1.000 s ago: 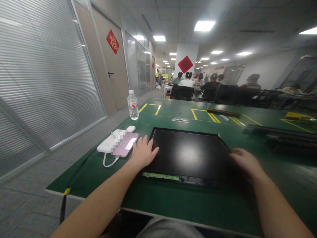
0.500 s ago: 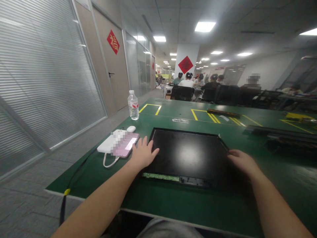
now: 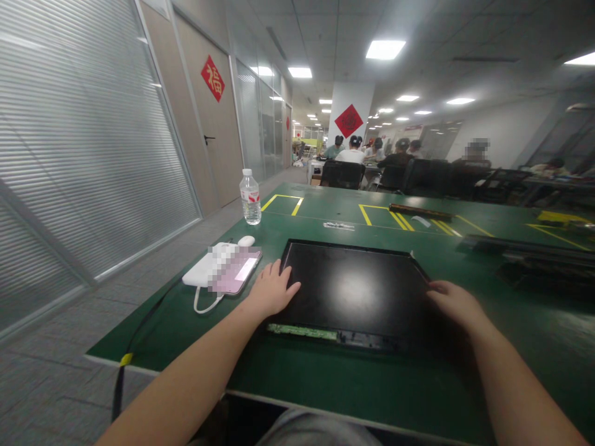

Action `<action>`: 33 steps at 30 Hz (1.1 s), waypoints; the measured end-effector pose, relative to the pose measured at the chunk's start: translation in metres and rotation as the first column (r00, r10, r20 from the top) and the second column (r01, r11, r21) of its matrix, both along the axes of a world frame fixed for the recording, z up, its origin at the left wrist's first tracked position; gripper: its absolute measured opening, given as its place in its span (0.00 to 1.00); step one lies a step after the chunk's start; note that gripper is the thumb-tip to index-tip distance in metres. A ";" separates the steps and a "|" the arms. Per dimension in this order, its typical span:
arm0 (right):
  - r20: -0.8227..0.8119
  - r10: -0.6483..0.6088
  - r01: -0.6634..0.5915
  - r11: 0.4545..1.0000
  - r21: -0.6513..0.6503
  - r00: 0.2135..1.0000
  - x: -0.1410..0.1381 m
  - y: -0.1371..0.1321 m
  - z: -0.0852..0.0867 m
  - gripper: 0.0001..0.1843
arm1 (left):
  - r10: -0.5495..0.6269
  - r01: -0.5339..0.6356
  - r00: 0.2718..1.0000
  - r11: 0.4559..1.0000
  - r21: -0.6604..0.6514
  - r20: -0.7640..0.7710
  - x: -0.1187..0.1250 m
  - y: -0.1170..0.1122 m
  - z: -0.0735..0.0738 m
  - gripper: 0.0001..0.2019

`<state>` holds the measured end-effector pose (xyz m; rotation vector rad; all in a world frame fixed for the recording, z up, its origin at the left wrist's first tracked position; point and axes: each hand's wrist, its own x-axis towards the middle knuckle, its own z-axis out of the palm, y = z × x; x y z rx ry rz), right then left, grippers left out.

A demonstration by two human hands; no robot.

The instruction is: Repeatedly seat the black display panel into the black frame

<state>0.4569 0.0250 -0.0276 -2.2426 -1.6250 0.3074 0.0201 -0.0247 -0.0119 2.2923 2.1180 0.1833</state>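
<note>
A black LCD screen panel (image 3: 353, 288) lies flat on the green table in front of me, its glossy face up and a ceiling light mirrored in it. Along its near edge runs a strip of green circuit board (image 3: 304, 332). My left hand (image 3: 274, 290) grips the panel's left edge, thumb over the frame and fingers close together along the outer side. At the right edge, my right hand (image 3: 453, 300) holds the frame with thumb on top; its other fingers are mostly hidden.
Left of the panel are a phone (image 3: 239, 272), a white power bank (image 3: 204, 266) with a cable and a white mouse (image 3: 246, 241). A water bottle (image 3: 251, 198) stands behind. Dark panels (image 3: 548, 266) lie at right. Yellow tape marks the table (image 3: 325, 378); people sit beyond.
My left hand's spread fingers have drawn together and bent down at the panel's left edge. My right hand and the panel have stayed almost in place.
</note>
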 end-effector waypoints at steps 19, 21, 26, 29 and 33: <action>0.003 -0.011 0.011 1.000 -0.005 1.000 0.000 -0.002 0.002 0.19 | -0.013 0.014 0.997 1.000 -0.013 0.077 -0.008 0.016 -0.007 0.24; 0.007 -0.015 0.015 1.000 0.003 1.000 0.001 -0.001 0.001 0.18 | -0.022 0.021 0.994 1.000 0.002 0.104 -0.011 0.018 -0.005 0.26; 0.027 0.020 -0.019 0.999 -0.046 0.999 0.001 0.000 0.001 0.20 | -0.023 0.025 0.987 1.000 -0.006 0.161 -0.015 0.019 -0.005 0.29; 0.044 0.030 -0.026 0.996 -0.080 0.999 -0.001 -0.001 0.002 0.21 | -0.037 0.038 0.982 0.999 -0.003 0.186 -0.017 0.020 -0.008 0.29; 0.044 0.034 -0.032 0.998 -0.047 0.998 -0.001 -0.001 0.002 0.19 | -0.061 0.054 0.952 0.998 0.029 0.301 -0.021 0.022 -0.010 0.29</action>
